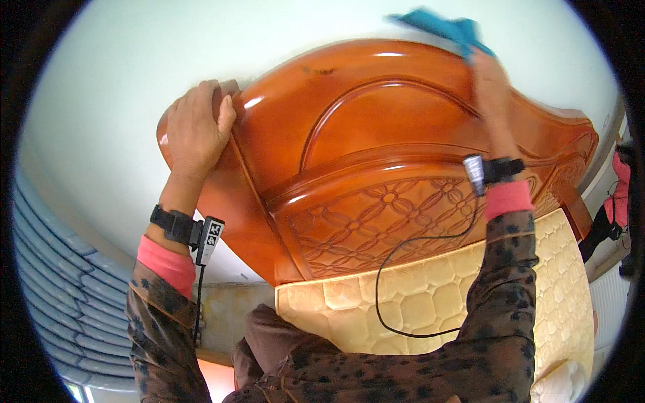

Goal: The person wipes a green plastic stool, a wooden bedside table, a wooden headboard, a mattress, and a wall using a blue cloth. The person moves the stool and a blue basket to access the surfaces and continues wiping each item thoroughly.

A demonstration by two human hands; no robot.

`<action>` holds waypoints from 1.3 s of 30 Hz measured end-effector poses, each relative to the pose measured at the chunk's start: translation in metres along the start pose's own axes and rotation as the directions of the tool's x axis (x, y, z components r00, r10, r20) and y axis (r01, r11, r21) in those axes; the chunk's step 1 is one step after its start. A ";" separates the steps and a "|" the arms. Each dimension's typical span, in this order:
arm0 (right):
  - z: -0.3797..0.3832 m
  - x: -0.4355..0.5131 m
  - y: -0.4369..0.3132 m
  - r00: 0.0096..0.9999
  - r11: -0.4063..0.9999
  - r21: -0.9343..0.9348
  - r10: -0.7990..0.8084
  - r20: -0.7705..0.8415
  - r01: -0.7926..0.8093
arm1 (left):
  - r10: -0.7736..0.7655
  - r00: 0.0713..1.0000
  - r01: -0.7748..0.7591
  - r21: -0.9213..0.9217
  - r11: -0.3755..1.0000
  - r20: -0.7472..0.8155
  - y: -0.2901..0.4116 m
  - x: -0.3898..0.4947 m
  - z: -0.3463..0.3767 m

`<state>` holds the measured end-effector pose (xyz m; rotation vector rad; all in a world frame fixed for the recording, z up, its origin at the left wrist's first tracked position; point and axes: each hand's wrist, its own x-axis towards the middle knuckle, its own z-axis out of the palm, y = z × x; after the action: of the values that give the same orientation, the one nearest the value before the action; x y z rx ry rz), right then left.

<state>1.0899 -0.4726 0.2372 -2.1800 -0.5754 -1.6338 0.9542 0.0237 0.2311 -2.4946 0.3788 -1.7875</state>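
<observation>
A glossy reddish-brown wooden headboard (388,121) with a curved top and carved flower lattice stands against a pale wall. My left hand (201,121) rests over its upper left edge, fingers curled on the rim and thumb on the front. On the right, my right hand (491,75) grips a teal cloth (446,27) at the headboard's curved top; hand and cloth are blurred. The cloth spreads up and left from my fingers, in front of the wall. Each wrist wears a black strap with a small cabled device.
A cream quilted mattress (413,302) lies against the headboard's lower part. Blue-grey ribbed curtain-like material (65,302) hangs at the left. At the far right, part of a person in pink and black (617,191) shows. A black cable loops beside my right arm.
</observation>
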 end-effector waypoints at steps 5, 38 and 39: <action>-0.066 -0.062 0.179 0.955 0.714 -0.644 0.282 -0.092 -0.273 | 0.037 0.999 -0.037 0.038 0.999 -0.009 -0.006 -0.002 0.003; 0.038 -0.243 -0.196 0.999 0.988 -0.150 -0.025 0.042 0.031 | -0.019 0.999 0.021 0.054 0.998 -0.035 0.014 -0.013 0.001; 0.048 -0.251 -0.227 0.989 0.994 0.024 -0.109 0.101 0.107 | 0.099 0.986 -0.083 0.118 0.990 -0.138 0.012 -0.016 0.002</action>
<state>0.9487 -0.2818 -0.0088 -2.2654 -0.7479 -1.5694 0.9494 0.0152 0.2128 -2.2452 0.3812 -1.9015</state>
